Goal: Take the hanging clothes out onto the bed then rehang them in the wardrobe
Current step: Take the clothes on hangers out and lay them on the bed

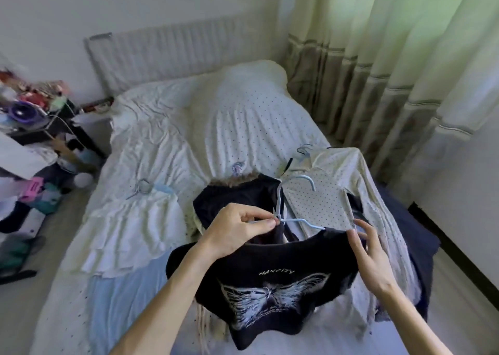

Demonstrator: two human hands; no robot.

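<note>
Over the rumpled bed (162, 138), left hand (237, 230) pinches thin blue hanger (302, 220), right hand (370, 254) pinches black tee (270, 287).

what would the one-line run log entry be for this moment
left hand: pinches blue hanger neck | right hand: grips black t-shirt shoulder | place: over bed

**Curtains right, clutter left**

Pale green curtains (391, 57) hang in deep folds, a grey-brown band low across them. White radiator (172, 49) on the far wall. Left, a dark surface (29, 137) carries blurred clutter, a purple round thing (20, 111) included. On the floor (24, 308): white ball (83, 179), pink item (31, 189).
</note>
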